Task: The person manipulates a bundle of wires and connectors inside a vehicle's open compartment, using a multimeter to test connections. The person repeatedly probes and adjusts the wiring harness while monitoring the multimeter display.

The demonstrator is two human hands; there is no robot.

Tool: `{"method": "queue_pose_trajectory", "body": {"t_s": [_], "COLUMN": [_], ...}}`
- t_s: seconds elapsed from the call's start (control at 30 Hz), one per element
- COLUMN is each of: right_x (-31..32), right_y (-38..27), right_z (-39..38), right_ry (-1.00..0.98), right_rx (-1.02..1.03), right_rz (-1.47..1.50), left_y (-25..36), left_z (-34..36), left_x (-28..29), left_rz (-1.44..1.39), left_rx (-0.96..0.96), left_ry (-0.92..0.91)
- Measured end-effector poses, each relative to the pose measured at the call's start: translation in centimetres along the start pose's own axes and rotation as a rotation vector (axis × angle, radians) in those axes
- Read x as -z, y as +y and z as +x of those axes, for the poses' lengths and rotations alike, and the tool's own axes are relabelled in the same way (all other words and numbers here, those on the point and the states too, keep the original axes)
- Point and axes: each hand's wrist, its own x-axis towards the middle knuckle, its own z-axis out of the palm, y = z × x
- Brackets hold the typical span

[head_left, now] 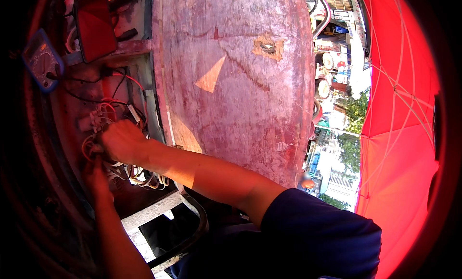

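My right hand (118, 137) reaches into an open compartment with its fingers curled down among the wiring; what they grip is hidden behind the hand. Just below it, in shadow, my left hand (96, 175) is raised to the same wires, its fingertips touching a small pale part that I cannot make out. Red, black and white wires (154, 182) with pale connectors crowd around both hands. Black leads (84, 79) run from a blue-cased multimeter (41, 60) at the upper left, beside a dark flat rectangular object (96, 26).
A worn, pinkish wooden board (240, 115) fills the middle, bordering the compartment. A metal frame (151, 207) lies below. A red canopy (399, 173) hangs at the right, with trees (351, 144), clutter and what looks like another person (306, 181) beyond the board.
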Motion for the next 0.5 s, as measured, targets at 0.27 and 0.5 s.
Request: {"method": "queue_pose_trajectory", "body": {"t_s": [0.27, 0.5], "right_x": [-1.4, -1.0], "right_y": [-0.2, -0.4], "right_z": [0.6, 0.7], "right_ry": [-0.034, -0.002], "right_rx": [0.061, 0.020], "right_rz": [-0.114, -0.053], "left_y": [0.3, 0.4], "left_z": [-0.2, -0.3], "left_x": [-0.1, 0.1], "left_rz": [-0.050, -0.074], "left_rx": [0.002, 0.000], "left_ry": [-0.013, -0.006]}}
